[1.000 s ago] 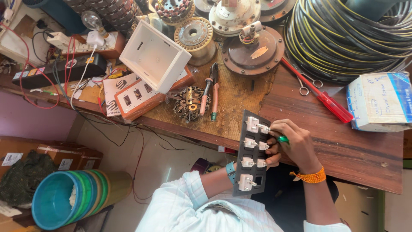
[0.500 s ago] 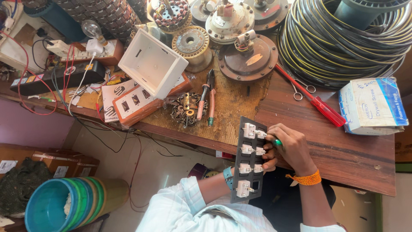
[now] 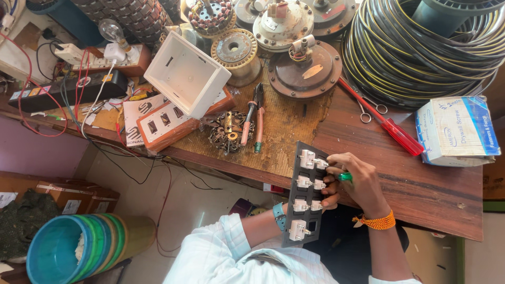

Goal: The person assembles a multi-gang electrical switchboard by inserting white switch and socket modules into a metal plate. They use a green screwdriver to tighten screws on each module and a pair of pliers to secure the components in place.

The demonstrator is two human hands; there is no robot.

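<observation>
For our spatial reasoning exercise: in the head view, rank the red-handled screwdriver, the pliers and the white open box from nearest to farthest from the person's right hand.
From the right hand:
1. Red-handled screwdriver, just up and to the right on the wooden bench.
2. Pliers, up and to the left, on the worn patch of benchtop.
3. White open box, farthest, up at far left.
</observation>
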